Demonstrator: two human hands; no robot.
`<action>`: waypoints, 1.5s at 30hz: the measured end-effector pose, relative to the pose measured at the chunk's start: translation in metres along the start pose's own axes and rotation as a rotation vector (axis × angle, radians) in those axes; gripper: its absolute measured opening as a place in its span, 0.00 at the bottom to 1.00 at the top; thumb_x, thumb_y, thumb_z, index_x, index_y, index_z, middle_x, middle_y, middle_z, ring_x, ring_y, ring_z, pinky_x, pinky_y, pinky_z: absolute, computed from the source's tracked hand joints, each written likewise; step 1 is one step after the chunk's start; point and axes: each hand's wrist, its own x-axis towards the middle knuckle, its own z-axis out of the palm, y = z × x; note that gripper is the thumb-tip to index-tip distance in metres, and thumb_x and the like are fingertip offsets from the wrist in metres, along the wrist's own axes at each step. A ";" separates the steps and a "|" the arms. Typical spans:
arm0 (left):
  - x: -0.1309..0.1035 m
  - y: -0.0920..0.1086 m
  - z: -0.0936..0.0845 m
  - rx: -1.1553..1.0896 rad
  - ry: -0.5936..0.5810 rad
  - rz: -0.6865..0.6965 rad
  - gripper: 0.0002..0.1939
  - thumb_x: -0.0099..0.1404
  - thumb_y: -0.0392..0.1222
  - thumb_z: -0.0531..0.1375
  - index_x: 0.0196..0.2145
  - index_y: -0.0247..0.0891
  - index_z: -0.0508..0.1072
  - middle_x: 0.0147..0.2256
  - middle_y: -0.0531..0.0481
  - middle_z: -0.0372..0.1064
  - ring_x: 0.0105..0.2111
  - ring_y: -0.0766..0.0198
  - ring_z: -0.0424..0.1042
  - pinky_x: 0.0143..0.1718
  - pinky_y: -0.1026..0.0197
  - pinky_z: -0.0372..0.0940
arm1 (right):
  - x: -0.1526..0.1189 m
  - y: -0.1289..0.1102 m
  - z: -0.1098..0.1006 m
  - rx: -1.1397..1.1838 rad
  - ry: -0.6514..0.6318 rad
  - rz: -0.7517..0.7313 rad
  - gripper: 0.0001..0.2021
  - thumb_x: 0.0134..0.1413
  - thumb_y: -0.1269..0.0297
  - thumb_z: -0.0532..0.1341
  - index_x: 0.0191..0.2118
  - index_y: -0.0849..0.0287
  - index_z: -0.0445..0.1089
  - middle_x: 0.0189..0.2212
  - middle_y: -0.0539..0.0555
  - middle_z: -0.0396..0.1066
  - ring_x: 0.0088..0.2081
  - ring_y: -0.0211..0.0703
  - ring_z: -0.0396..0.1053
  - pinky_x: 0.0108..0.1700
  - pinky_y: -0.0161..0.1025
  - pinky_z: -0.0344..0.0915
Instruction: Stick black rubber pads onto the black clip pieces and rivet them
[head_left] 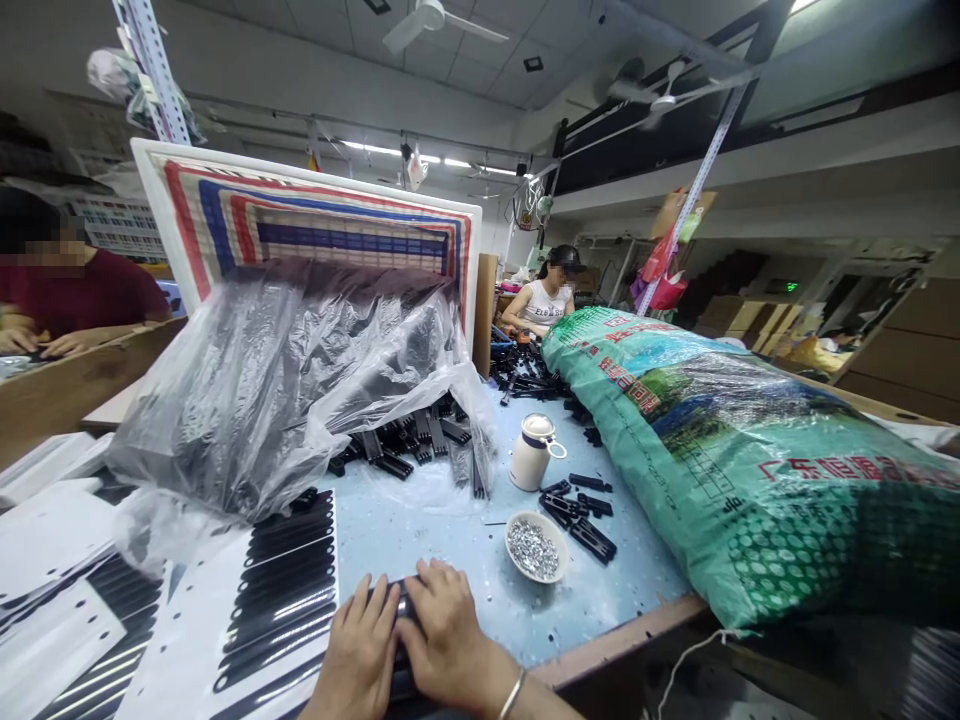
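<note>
Both of my hands are at the bottom middle, side by side over a glossy black piece (pixel 403 678) whose exact kind I cannot make out. My left hand (pixel 358 635) curls its fingers over the piece's left side. My right hand (pixel 444 625), with a bangle at the wrist, grips the right side, thumb toward the left hand. Much of the piece is hidden under the fingers. Left of them lies a white sheet with a row of black strips (pixel 285 575). To the right stands a bowl (pixel 511 548) of small silvery metal parts, near several black plastic parts (pixel 592 540).
A cream lidded cup (pixel 529 462) stands behind the bowl. A tipped striped basket (pixel 474 240) spills black parts from a clear plastic bag (pixel 247 400). A large green sack (pixel 675 470) lies along the right edge. White sheets (pixel 52 540) lie left. Two people sit beyond.
</note>
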 end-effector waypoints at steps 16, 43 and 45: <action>0.010 -0.004 -0.009 -0.008 0.015 0.054 0.18 0.64 0.36 0.52 0.50 0.32 0.72 0.49 0.39 0.72 0.52 0.46 0.66 0.46 0.52 0.62 | -0.009 0.003 0.018 0.065 0.100 -0.029 0.15 0.52 0.68 0.57 0.47 0.60 0.69 0.51 0.62 0.70 0.53 0.58 0.65 0.52 0.54 0.64; 0.035 0.014 -0.045 -0.191 -0.391 -0.173 0.19 0.68 0.36 0.50 0.53 0.31 0.68 0.53 0.34 0.68 0.56 0.41 0.62 0.49 0.45 0.60 | -0.020 0.030 -0.039 0.170 0.201 0.083 0.13 0.61 0.72 0.49 0.38 0.59 0.70 0.30 0.58 0.73 0.34 0.46 0.71 0.38 0.43 0.69; 0.041 0.016 -0.050 -0.274 -0.500 -0.249 0.19 0.68 0.38 0.51 0.54 0.32 0.68 0.56 0.33 0.64 0.59 0.39 0.58 0.51 0.39 0.57 | -0.033 0.035 -0.042 0.217 0.171 0.116 0.10 0.62 0.69 0.52 0.42 0.59 0.70 0.34 0.59 0.74 0.37 0.48 0.72 0.40 0.46 0.70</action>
